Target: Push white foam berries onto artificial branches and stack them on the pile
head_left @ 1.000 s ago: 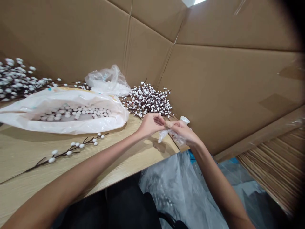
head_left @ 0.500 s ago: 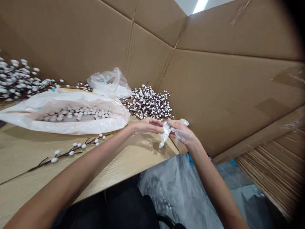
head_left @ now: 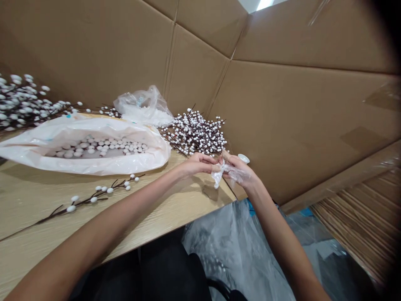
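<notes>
- Head view: nearest, well to the left of the grip, a lone berry stem (head_left: 90, 200) lies on the tabletop (head_left: 175, 209); its twig looks thin and springy, its white berries likelier to snap off than the stem.
- At the grip, above the table's right end, crumpled plastic film (head_left: 216, 179) spans the gap between the hands, one loose flap hanging below the fingertips.
- The right hand (head_left: 249, 179) has the film bunched across its palm and fingers, a loose hold. The left hand (head_left: 194, 164) brings thumb and fingers narrowly together at the flap; whether they truly pinch it, I cannot tell.
- That film should be almost weightless, limp and slippery, apt to cling to skin and to tear if pulled hard. Best hold: the gathered part between thumb and forefinger, with the other hand on the flap's edge.
- Left of the grip, a big white bag (head_left: 94, 169) gapes over more berries; soft walls, best taken by the rim.
- Just beyond the right hand, a small white cup (head_left: 243, 158), partly hidden.
- Beyond the left hand, a heap of berry sprigs (head_left: 200, 133), tangled and brittle-looking.
- Farther left, a clear bag (head_left: 144, 109) of white bits, against cardboard (head_left: 109, 54).
</notes>
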Available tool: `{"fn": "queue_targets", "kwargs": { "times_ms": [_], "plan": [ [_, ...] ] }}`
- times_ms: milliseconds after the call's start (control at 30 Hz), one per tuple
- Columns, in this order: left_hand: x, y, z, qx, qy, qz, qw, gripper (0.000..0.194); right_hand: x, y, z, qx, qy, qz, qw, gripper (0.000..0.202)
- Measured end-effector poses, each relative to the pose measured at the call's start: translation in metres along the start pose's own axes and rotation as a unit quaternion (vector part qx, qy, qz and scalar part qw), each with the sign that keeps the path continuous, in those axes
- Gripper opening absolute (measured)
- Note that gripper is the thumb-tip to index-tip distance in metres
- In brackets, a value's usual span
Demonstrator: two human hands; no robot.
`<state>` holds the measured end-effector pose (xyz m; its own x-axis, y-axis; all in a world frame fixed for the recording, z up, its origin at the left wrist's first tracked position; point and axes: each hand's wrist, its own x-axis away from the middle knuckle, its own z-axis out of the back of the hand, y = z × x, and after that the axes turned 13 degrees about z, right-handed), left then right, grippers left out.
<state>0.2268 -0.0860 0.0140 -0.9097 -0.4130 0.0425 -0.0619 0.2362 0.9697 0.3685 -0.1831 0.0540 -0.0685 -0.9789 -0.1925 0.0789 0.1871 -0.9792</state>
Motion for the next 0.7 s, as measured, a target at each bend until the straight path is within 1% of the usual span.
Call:
{"fn": "queue_targets", "kwargs": {
  "times_ms": [133, 300, 367, 500, 700],
  "plan": [
    [0.000, 0.000, -0.001, -0.030, -0.008, -0.007, 0.999, 0.026, 0.001, -0.002, -0.001, -0.013, 0.032, 0.001, 0.999, 0.048],
    [0.008, 0.011, -0.006, -0.086, -0.066, -0.007, 0.994, 0.024, 0.005, -0.006, -0.001, 0.000, 0.050, -0.004, 0.999, 0.051],
    [0.009, 0.014, -0.009, -0.109, -0.079, -0.010, 0.991, 0.022, 0.006, -0.006, 0.000, 0.007, 0.053, 0.001, 0.999, 0.049],
    [0.008, 0.012, -0.014, -0.135, -0.066, -0.020, 0.988, 0.017, 0.007, -0.004, 0.001, 0.022, 0.052, 0.008, 0.998, 0.044],
    [0.006, 0.008, -0.016, -0.153, -0.048, -0.029, 0.987, 0.010, 0.007, -0.003, 0.001, 0.022, 0.041, 0.010, 0.999, 0.041]
  ]
}}
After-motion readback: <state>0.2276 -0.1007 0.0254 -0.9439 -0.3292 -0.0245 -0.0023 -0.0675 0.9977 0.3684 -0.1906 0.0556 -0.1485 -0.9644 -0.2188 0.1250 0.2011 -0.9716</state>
